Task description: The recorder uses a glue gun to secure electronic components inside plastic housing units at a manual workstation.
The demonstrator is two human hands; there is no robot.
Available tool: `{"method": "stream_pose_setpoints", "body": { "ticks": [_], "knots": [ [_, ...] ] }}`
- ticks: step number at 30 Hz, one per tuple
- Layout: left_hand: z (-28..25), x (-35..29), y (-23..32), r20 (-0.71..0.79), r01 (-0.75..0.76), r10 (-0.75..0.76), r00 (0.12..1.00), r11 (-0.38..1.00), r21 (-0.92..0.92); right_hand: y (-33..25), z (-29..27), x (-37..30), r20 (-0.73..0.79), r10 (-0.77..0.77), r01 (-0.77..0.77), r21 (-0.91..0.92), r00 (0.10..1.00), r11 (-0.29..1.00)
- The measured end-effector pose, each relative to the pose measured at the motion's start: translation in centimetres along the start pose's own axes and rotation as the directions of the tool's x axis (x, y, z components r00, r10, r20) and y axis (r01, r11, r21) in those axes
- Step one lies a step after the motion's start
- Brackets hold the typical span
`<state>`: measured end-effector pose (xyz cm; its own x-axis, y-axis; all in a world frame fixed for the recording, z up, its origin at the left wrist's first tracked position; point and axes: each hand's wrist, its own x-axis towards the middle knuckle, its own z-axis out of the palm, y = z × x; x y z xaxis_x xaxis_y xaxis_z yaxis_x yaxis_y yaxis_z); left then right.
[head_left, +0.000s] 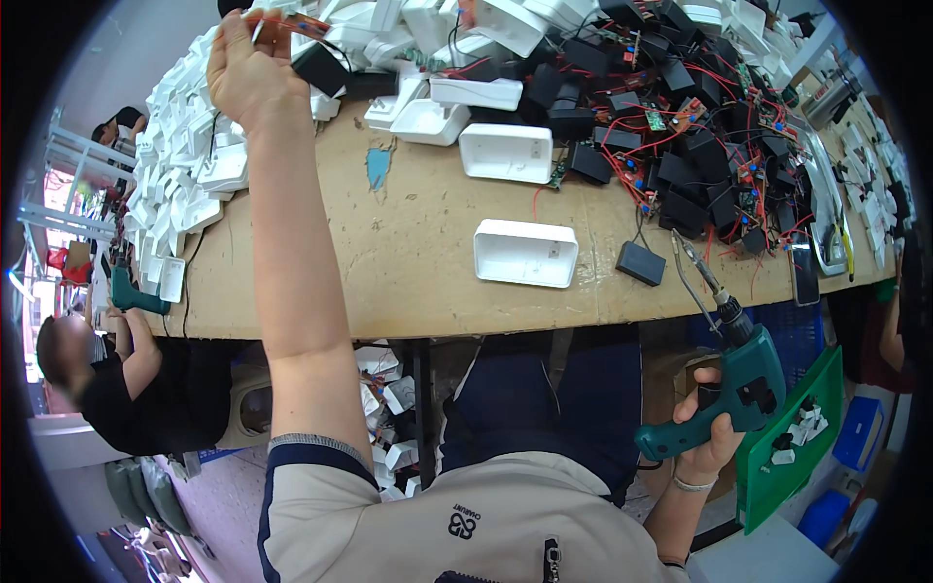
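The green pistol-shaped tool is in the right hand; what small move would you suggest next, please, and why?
I would probably draw the left hand and its circuit board nearer the green pistol-shaped tool: the right hand holds that tool by the table, while the board is held well away from it.

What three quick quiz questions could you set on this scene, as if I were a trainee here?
1. Which hand grips the green pistol-shaped tool?

2. True or false: on the table, the open white tray nearest the person's body lies left of the black box beside it.

3. What colour is most of the heap at the table's left end?
a) red
b) white
c) green

Key: 1. The right hand. 2. True. 3. b.
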<state>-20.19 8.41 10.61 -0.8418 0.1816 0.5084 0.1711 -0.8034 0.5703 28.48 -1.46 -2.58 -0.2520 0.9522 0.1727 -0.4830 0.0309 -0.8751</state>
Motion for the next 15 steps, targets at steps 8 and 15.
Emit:
{"method": "stream_pose_setpoints", "body": {
  "ticks": [8,15],
  "knots": [
    [-8.4,-1.6,1.0,0.267,0.174,-0.441,0.857,0.734,0.657,0.4,0.5,0.5,0.13,0.004,-0.006,0.021,0.992,1.0],
    [-10.1,-5.1,5.8,0.271,-0.054,-0.088,0.959,0.877,0.477,0.7,1.5,0.8,0.179,0.03,-0.039,0.044,0.983,0.998]
  ]
}}
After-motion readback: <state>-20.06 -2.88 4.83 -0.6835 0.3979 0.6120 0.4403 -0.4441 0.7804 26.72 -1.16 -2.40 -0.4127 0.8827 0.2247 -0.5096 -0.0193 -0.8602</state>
